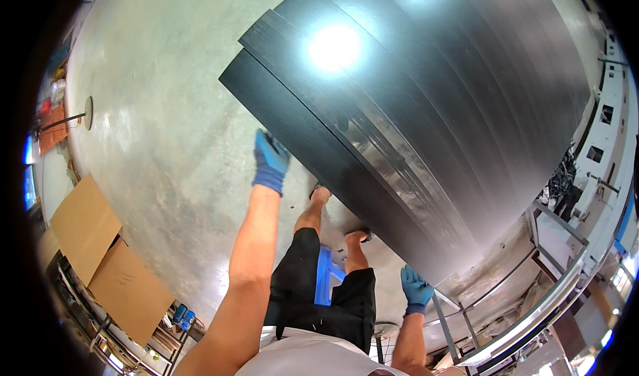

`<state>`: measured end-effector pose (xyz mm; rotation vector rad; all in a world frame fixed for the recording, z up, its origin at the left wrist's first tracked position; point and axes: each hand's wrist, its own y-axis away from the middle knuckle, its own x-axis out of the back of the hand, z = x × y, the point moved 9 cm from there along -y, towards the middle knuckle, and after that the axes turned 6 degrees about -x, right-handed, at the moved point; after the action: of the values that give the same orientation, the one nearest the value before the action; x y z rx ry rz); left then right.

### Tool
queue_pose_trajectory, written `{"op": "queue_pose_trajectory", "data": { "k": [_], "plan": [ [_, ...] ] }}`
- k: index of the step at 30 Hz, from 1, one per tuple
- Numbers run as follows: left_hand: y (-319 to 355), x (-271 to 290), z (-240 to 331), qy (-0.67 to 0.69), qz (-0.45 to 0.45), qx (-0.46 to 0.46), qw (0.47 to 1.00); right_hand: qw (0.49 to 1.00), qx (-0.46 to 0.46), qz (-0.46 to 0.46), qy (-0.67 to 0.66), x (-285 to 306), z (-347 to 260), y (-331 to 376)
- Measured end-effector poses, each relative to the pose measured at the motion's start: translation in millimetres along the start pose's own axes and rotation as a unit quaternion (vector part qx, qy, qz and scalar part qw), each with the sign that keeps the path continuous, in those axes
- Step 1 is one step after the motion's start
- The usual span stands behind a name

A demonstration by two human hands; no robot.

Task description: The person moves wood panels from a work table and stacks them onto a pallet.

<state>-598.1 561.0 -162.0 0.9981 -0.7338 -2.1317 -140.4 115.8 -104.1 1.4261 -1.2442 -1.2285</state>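
Note:
A large stack of long, dark, glossy panels fills the middle and upper right. The nearest black panel [293, 123] is set off from the others, its long edge toward me. At that edge, my left hand [269, 156], in a blue glove, grips the panel; its fingertips are partly hidden. My right hand [415, 288], also blue-gloved, is closed at the panel's near right corner, with the fingers curled at the edge. Bright light reflects off the stacked panels [426, 76], and streaky marks run along one beside the nearest.
A metal frame [459, 316] stands beside my right hand, and a long pale metal structure [599, 156] curves along the right. Brown cardboard sheets [126, 289] lean at lower left. Behind my legs is a blue plastic stool [324, 276]. A round-based stand [88, 113] is at far left.

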Motion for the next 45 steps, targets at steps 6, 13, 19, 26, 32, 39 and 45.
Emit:
{"op": "queue_pose_trajectory", "data": {
  "k": [6,13,19,26,32,39,45],
  "plan": [
    [-13,-28,-67,0.072,-0.330,0.070,0.939,0.990,0.070,-0.093,-0.074,-33,-35,-7],
    [40,-39,-40,0.023,-0.139,-0.006,0.990,0.740,0.409,-0.116,0.521,-18,-69,-18],
    [40,-47,-25,0.041,-0.157,0.051,0.985,0.554,0.490,-0.064,0.670,-64,-58,5],
    [41,-50,-22,-0.012,-0.187,0.087,0.978,0.520,0.488,0.047,0.699,-60,-69,22],
    [42,-44,-18,-0.032,-0.206,0.123,0.970,0.673,0.403,-0.001,0.620,-41,-71,0],
    [46,-36,-22,-0.032,-0.142,0.169,0.975,0.842,0.246,-0.081,0.474,14,-70,-59],
    [77,-48,-27,-0.042,-0.110,0.100,0.988,0.703,0.451,0.280,0.473,40,-181,27]
  ]
}}
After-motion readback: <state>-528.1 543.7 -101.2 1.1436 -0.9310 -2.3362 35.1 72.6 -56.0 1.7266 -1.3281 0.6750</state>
